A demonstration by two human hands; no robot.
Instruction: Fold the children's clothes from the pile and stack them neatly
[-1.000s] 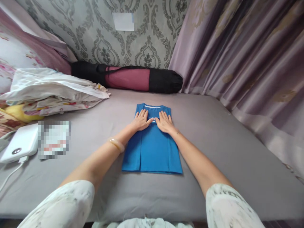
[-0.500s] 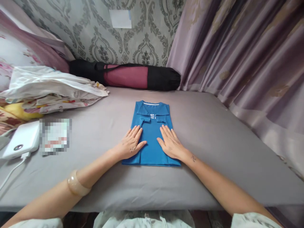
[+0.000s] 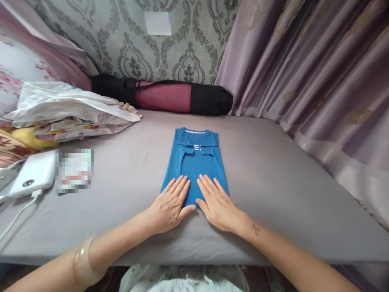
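A blue shirt [image 3: 198, 168] lies folded lengthwise on the grey bed surface [image 3: 261, 170], collar at the far end, its sides and sleeves turned in over the middle. White lettering shows between the folded sleeves. My left hand [image 3: 174, 201] rests flat on the shirt's near left part, fingers stretched out. On the near right part lies my right hand [image 3: 217, 202], also flat with its fingers apart. Both hands cover much of the near hem, and neither grips the cloth.
White folded cloths [image 3: 73, 107] lie at the left, with a white power bank [image 3: 35, 172] and cable nearer. Beside it is a blurred packet [image 3: 75, 170]. A black and maroon roll bag [image 3: 164, 97] lies along the wall. Curtains [image 3: 304, 73] hang at the right.
Both my hands have slid toward me over the shirt, from its middle to its near edge, and are slightly closer together. The view has shifted slightly.
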